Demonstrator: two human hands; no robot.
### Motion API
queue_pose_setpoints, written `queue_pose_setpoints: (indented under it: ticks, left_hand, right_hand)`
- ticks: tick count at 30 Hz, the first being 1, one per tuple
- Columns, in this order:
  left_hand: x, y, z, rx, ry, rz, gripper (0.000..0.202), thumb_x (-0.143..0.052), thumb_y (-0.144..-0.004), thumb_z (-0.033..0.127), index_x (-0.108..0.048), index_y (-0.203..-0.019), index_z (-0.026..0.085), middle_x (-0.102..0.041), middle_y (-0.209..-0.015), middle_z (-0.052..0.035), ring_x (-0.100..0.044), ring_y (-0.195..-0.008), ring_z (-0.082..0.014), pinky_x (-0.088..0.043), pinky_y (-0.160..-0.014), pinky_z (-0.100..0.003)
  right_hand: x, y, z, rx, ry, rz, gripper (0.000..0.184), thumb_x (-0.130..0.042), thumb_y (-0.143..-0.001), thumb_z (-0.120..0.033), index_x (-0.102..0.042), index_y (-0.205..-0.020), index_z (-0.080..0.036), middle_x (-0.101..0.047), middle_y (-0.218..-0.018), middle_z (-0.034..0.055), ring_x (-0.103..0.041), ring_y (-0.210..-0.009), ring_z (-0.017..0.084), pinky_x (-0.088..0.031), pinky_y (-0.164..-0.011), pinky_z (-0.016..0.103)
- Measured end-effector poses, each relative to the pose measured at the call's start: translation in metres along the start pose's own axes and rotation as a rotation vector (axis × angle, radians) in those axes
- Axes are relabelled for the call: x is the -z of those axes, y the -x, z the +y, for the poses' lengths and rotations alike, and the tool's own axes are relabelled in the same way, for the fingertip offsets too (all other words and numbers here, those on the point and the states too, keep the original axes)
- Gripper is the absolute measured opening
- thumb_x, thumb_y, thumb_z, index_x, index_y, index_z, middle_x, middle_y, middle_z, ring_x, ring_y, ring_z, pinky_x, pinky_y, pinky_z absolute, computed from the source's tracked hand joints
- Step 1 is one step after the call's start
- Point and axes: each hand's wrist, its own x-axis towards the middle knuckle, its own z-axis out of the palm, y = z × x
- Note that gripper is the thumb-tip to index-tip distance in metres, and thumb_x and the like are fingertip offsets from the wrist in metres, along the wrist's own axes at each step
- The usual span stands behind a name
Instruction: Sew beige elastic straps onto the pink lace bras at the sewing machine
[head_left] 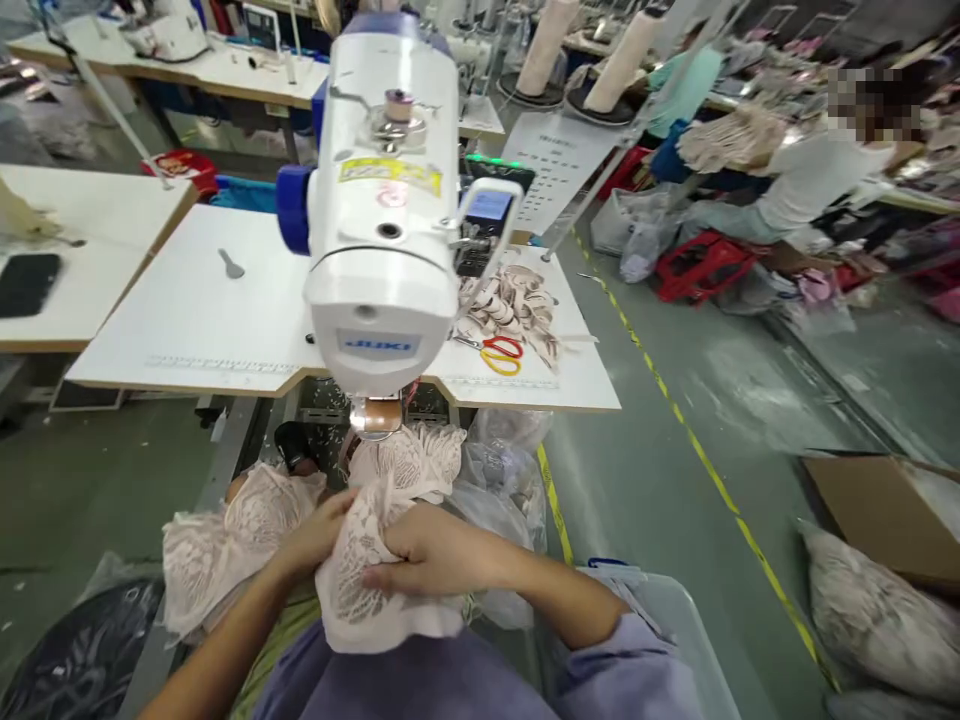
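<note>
In front of my body I hold a pale pink lace bra (352, 580), its near cup folded up between my hands. My left hand (322, 530) grips the bra's left edge, the fingertips partly hidden by lace. My right hand (435, 550) is closed on the other side, thumb lying across the lace. Just beyond, more pale lace cups (409, 460) sit under the needle end of a white sewing machine (382, 290); I cannot tell whether they join the held piece. Left of my left arm lies another lace bra (240, 530).
On the white sewing table (195, 310), right of the machine, are a pile of pale fabric pieces (510, 305) and red-and-yellow scissors (499, 355). A clear plastic bin (675, 620) stands at my right. A cardboard box (877, 510) is farther right. Another person (810, 180) sits at the back right.
</note>
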Motion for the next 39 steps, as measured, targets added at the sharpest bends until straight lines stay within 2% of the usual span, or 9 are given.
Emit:
queue_pose_setpoints:
  ticks: [2, 5, 6, 9, 10, 15, 24, 33, 39]
  left_hand:
    - [-0.021, -0.025, 0.004, 0.065, 0.072, -0.157, 0.044, -0.071, -0.072, 0.061, -0.067, -0.080, 0.018, -0.065, -0.074, -0.0037, -0.053, -0.062, -0.0170, -0.045, -0.059, -0.029]
    - [-0.040, -0.041, 0.009, -0.013, 0.110, -0.013, 0.041, -0.063, -0.082, 0.060, -0.064, -0.084, 0.019, -0.062, -0.076, -0.0007, -0.052, -0.065, -0.0149, -0.043, -0.063, -0.026]
    - [-0.043, -0.043, 0.011, -0.054, 0.098, 0.061, 0.038, -0.062, -0.084, 0.058, -0.062, -0.084, 0.020, -0.061, -0.078, -0.0003, -0.053, -0.069, -0.0152, -0.043, -0.066, -0.026]
    - [-0.050, -0.042, 0.015, -0.130, -0.058, 0.130, 0.043, -0.058, -0.086, 0.061, -0.057, -0.075, 0.019, -0.055, -0.074, 0.0001, -0.050, -0.072, -0.0163, -0.041, -0.068, -0.026]
    - [-0.052, -0.040, 0.015, -0.137, -0.113, 0.119, 0.046, -0.055, -0.087, 0.063, -0.055, -0.072, 0.020, -0.052, -0.071, 0.0005, -0.048, -0.069, -0.0164, -0.040, -0.066, -0.027]
    - [-0.055, -0.030, 0.007, -0.166, -0.207, 0.244, 0.051, -0.047, -0.090, 0.068, -0.049, -0.070, 0.022, -0.045, -0.066, 0.0010, -0.044, -0.065, -0.0170, -0.037, -0.062, -0.028]
    - [-0.048, -0.017, 0.006, -0.127, -0.205, 0.216, 0.045, -0.049, -0.092, 0.063, -0.057, -0.077, 0.022, -0.054, -0.072, -0.0021, -0.049, -0.070, -0.0198, -0.039, -0.065, -0.030]
    - [-0.044, -0.005, 0.002, -0.181, -0.257, 0.277, 0.037, -0.050, -0.094, 0.054, -0.053, -0.073, 0.024, -0.053, -0.069, -0.0002, -0.050, -0.067, -0.0198, -0.039, -0.063, -0.030]
    - [-0.045, -0.009, 0.003, -0.212, -0.273, 0.252, 0.035, -0.048, -0.096, 0.048, -0.054, -0.073, 0.022, -0.055, -0.070, -0.0001, -0.051, -0.068, -0.0188, -0.039, -0.063, -0.029]
  right_hand:
    - [0.020, 0.030, -0.004, -0.026, -0.095, -0.098, 0.046, -0.051, -0.098, -0.051, -0.055, -0.068, -0.017, -0.042, -0.057, -0.0071, -0.039, -0.053, 0.006, -0.028, -0.053, 0.022]
    - [0.057, 0.044, 0.022, -0.037, -0.116, -0.256, 0.040, -0.059, -0.093, -0.052, -0.063, -0.074, -0.017, -0.051, -0.059, -0.0061, -0.048, -0.055, 0.008, -0.034, -0.054, 0.021]
    - [0.073, 0.039, 0.039, -0.114, -0.057, -0.163, 0.036, -0.061, -0.092, -0.051, -0.067, -0.078, -0.018, -0.058, -0.063, -0.0049, -0.052, -0.059, 0.009, -0.038, -0.057, 0.021]
    - [0.132, -0.003, 0.100, -0.559, 0.261, 0.577, 0.031, -0.056, -0.097, -0.046, -0.069, -0.106, -0.020, -0.072, -0.096, 0.0028, -0.064, -0.086, 0.016, -0.046, -0.075, 0.024]
    - [0.153, -0.021, 0.120, -0.633, 0.311, 0.697, 0.037, -0.054, -0.098, -0.044, -0.064, -0.120, -0.016, -0.070, -0.113, 0.0094, -0.063, -0.099, 0.020, -0.046, -0.083, 0.027]
    - [0.221, -0.090, 0.184, -0.804, 0.360, 0.869, 0.035, -0.054, -0.096, -0.035, -0.062, -0.119, -0.009, -0.060, -0.128, 0.0227, -0.056, -0.117, 0.031, -0.043, -0.097, 0.041]
    - [0.228, -0.095, 0.222, -0.853, 0.364, 0.895, 0.031, -0.059, -0.091, -0.036, -0.066, -0.112, -0.015, -0.067, -0.118, 0.0164, -0.062, -0.099, 0.027, -0.046, -0.081, 0.035]
    - [0.224, -0.086, 0.200, -0.759, 0.400, 1.055, 0.033, -0.043, -0.098, -0.031, -0.070, -0.110, -0.017, -0.072, -0.103, 0.0130, -0.061, -0.096, 0.026, -0.042, -0.080, 0.035]
    - [0.207, -0.044, 0.194, -0.680, 0.345, 1.123, 0.040, -0.029, -0.106, -0.031, -0.060, -0.124, -0.015, -0.068, -0.117, 0.0114, -0.062, -0.103, 0.020, -0.049, -0.085, 0.033]
